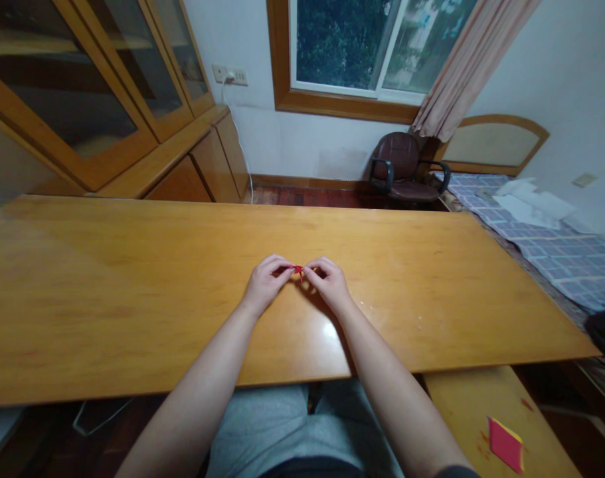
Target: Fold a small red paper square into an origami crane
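Observation:
A small red piece (298, 269), perhaps folded paper or cord, is pinched between both hands just above the table; its exact kind is too small to make out. My left hand (269, 281) grips its left side between thumb and fingertips. From the right, my right hand (328, 281) pinches the other side in the same way. A short red end hangs down between the two hands. Beneath them lies the wooden table (147, 292), with the shadow of my right arm on it.
Tiny pale bits (420, 318) lie on the table to the right. A lower wooden surface (461, 398) at bottom right holds red and yellow sheets (505, 445). Beyond the table are a cabinet (172, 176), an office chair (399, 162) and a bed (536, 245).

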`<state>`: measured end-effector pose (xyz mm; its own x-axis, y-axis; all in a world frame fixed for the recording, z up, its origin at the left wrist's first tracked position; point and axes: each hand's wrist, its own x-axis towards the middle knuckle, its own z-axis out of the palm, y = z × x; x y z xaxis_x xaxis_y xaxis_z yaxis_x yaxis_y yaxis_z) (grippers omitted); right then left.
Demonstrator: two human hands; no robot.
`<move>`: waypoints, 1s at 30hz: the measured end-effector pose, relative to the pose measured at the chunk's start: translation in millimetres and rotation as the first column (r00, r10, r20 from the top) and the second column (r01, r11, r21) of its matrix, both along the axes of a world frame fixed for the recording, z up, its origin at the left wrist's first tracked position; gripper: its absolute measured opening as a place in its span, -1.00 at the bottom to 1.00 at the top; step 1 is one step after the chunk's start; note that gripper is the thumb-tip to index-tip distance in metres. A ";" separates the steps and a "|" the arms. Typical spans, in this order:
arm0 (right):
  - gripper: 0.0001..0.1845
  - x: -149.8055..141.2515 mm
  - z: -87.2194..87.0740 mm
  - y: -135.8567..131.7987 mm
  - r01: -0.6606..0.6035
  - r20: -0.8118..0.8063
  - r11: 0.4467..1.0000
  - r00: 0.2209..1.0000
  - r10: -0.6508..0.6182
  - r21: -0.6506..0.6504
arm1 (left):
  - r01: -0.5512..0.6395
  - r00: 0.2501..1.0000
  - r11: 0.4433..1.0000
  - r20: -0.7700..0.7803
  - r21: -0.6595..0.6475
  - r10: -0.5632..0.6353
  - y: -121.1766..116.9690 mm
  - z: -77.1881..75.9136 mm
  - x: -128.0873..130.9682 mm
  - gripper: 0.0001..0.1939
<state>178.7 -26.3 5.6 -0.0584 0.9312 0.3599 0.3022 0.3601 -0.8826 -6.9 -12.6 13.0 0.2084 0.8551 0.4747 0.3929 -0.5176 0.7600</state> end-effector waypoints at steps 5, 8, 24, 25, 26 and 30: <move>-0.84 -0.4 2.1 -0.2 0.020 -0.001 1.000 1.000 -0.020 0.013 | 0.001 1.000 1.000 0.006 -0.020 -0.001 0.1 0.8 -0.4 -0.88; -0.85 -0.3 2.0 -0.3 0.013 -0.005 1.000 1.000 -0.013 0.020 | 0.001 1.000 1.000 -0.005 -0.029 -0.001 0.6 0.6 -0.6 -0.90; -0.91 0.3 8.2 -2.4 0.020 0.012 0.999 1.000 -0.021 0.048 | 0.040 0.999 0.999 -0.031 -0.006 -0.040 1.1 0.9 -0.8 -0.88; -0.91 0.0 8.5 -2.7 0.021 0.015 0.998 1.000 -0.021 0.052 | 0.046 0.999 0.999 -0.025 -0.011 -0.046 1.2 1.3 -0.9 -0.88; -0.92 -0.3 8.6 -3.1 0.020 0.020 0.998 1.000 -0.021 0.054 | 0.054 0.998 0.998 -0.020 -0.016 -0.054 1.4 1.4 -1.0 -0.88; -0.93 -1.3 8.4 -4.7 0.011 0.032 0.999 0.999 -0.013 0.046 | 0.071 0.997 0.997 -0.018 -0.043 -0.072 2.5 -0.1 -1.5 -0.89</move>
